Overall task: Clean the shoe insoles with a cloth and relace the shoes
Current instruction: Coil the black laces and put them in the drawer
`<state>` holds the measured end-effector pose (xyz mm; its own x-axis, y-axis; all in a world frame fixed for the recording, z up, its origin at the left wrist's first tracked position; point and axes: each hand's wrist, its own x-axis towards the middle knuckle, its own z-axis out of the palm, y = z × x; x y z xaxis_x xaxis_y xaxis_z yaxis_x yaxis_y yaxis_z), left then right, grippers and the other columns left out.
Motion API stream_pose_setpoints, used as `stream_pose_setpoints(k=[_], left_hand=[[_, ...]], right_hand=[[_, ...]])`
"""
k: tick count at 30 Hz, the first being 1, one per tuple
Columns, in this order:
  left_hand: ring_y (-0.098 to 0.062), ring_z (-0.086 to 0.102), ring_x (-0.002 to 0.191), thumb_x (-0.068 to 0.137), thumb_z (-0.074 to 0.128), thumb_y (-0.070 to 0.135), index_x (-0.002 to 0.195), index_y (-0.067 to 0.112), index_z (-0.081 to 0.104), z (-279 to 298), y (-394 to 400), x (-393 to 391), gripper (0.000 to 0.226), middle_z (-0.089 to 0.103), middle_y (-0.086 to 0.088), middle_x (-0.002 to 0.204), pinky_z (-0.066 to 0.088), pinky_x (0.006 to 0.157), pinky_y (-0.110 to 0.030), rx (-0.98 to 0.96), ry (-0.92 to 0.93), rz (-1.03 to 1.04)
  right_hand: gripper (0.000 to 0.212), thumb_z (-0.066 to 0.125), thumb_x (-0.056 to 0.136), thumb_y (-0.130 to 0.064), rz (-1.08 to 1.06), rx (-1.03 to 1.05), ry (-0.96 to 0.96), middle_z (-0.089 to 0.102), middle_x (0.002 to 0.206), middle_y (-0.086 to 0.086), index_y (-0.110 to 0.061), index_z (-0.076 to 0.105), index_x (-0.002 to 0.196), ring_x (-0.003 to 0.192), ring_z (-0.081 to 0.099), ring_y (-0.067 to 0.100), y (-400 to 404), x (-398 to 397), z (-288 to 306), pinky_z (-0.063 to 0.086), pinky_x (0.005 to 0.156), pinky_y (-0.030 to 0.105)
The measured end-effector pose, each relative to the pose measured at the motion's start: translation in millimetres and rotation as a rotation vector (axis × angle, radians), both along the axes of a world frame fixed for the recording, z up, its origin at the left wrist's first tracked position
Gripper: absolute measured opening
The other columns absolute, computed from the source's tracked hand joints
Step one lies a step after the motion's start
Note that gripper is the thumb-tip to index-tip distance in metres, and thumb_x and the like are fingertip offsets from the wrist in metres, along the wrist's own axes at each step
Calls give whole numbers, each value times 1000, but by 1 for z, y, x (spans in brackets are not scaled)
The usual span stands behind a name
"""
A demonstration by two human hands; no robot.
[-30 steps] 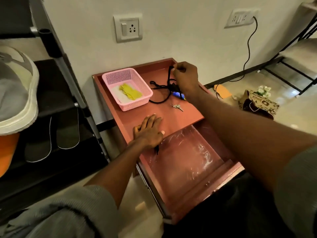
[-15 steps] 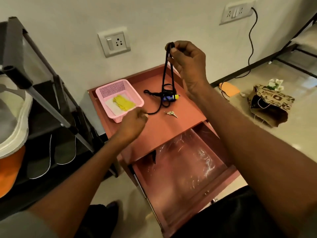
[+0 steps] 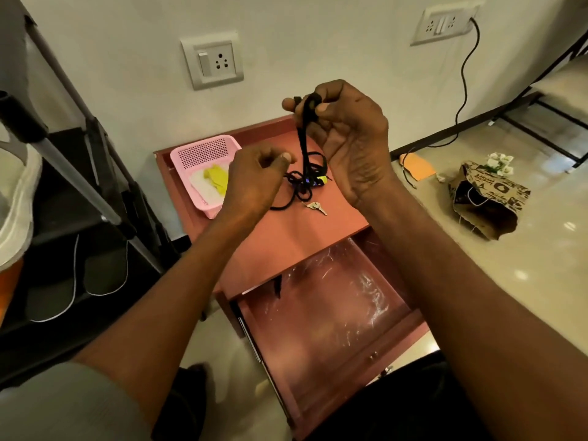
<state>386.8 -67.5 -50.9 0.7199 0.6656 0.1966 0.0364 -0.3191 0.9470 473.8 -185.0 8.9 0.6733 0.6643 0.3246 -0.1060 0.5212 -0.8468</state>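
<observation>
Fingertips of your right hand [image 3: 346, 138] pinch the doubled top of a black lace [image 3: 304, 135], held up so the rest hangs straight and its tangle shows itself; the lower end trails down into a knotted heap on the table [image 3: 286, 237], snarled around a small blue and yellow object [image 3: 315, 182] you can't quite identify. Your left hand [image 3: 254, 179] hovers just beside the hanging lace with fingers curled and thumb drawn to the forefinger, holding nothing that you can see, probably poised to catch a strand and work the knot loose. That looks like preparation for relacing, with the lace needing to be freed first. Near the heap lie two keys [image 3: 315, 206], and the pink basket [image 3: 203, 151] at the table's back corner keeps the yellow cloth [image 3: 217, 179] ready for wiping. Two dark insoles [image 3: 79, 275] wait on the low shelf of the rack [image 3: 79, 176] to your left, with a pale shoe [image 3: 16, 198] on the shelf above. Below you the drawer [image 3: 334, 329] stands open. Compared with half a second ago, your right hand holds the lace at much the same height, while your left has risen from low over the table's front to a spot right beside the strands.
</observation>
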Motion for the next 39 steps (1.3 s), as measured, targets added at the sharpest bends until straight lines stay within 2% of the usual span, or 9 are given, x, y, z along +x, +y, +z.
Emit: stream_pose_setpoints(k=[4,9,17,21,25,28,30,32,39], left_hand=[[1,69,94,101,60,10,102,5,75,2,9,-8,16,78,0,102,50,83,-17,-80,16,-113],[-17,70,107,98,61,5,116,8,70,-8,13,-12,21,75,-8,111,48,77,-11,-33,7,-113],[-14,57,133,93,68,-3,147,12,50,10,3,-2,59,65,-6,139,51,98,-25,-132,-126,-513],[-26,72,93,98,63,4,112,0,73,5,-2,5,17,77,-12,94,57,89,-36,-114,-89,-450],[-36,72,96,101,58,9,102,12,72,8,8,4,14,70,-6,80,54,92,-44,-229,-175,-296],[-30,71,99,102,59,10,109,11,71,10,15,3,14,70,-7,86,55,94,-44,-223,-244,-238],[-35,67,108,103,58,9,113,9,70,11,17,2,16,70,-12,100,54,97,-47,-278,-305,-274],[-32,62,110,102,58,6,113,9,70,13,16,3,16,65,-15,107,56,95,-41,-322,-338,-296],[-16,63,99,99,61,5,102,20,79,8,14,-1,24,74,0,105,52,97,-44,-239,-271,-259]], right_hand=[[13,50,82,0,36,64,84,69,88,17,0,59,91,120,66,43,-6,-4,-3,54,91,32],[16,50,89,-13,217,216,314,42,68,12,-4,52,76,81,55,32,-3,8,10,49,78,37],[39,57,98,-17,296,-132,231,17,63,2,-18,28,71,58,20,19,-11,11,11,22,60,33],[40,61,101,-29,130,-249,175,24,66,-1,-20,39,69,55,24,12,-24,21,12,21,50,27],[40,65,101,-38,-123,-370,221,38,63,-4,-23,45,69,49,28,9,-32,39,5,23,42,22],[28,70,99,-32,-330,-707,-158,55,76,5,-18,58,77,49,39,8,-34,46,-9,33,43,23],[10,71,98,-19,-173,-917,-374,62,93,8,-16,66,106,60,53,9,-33,40,-13,43,47,23],[34,71,98,-17,55,-1051,-378,71,104,11,-22,61,130,73,63,16,-30,32,-18,52,57,26],[50,74,96,-9,130,-927,-142,72,86,17,-9,50,139,62,64,20,-5,20,-21,55,52,30]])
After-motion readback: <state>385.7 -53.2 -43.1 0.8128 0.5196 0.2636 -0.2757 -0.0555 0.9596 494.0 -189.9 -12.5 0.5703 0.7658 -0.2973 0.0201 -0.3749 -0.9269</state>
